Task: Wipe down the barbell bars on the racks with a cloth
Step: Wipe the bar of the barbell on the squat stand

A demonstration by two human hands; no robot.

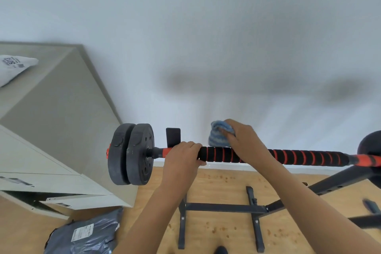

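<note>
Wooden floor [218,230] and white wall [206,27] back the barbell bar [309,156]; left hand [181,159] grips it, right hand [243,140] clutches cloth [218,136].

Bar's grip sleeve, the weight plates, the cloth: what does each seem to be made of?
Grip sleeve: probably foam, matte black with orange spiral bands and a soft, ridged look. Weight plates: matte black, likely plastic-shelled or rubber-coated; moulded recesses, no metal shine. Cloth: fluffy terry or microfibre, blue-and-white stripes, bunched softly.

Home workout room: a barbell [288,155] is resting on a black rack [224,207], and a mail parcel [86,233] is lying on the wooden floor [226,179] beside a grey cabinet [61,119].
</note>
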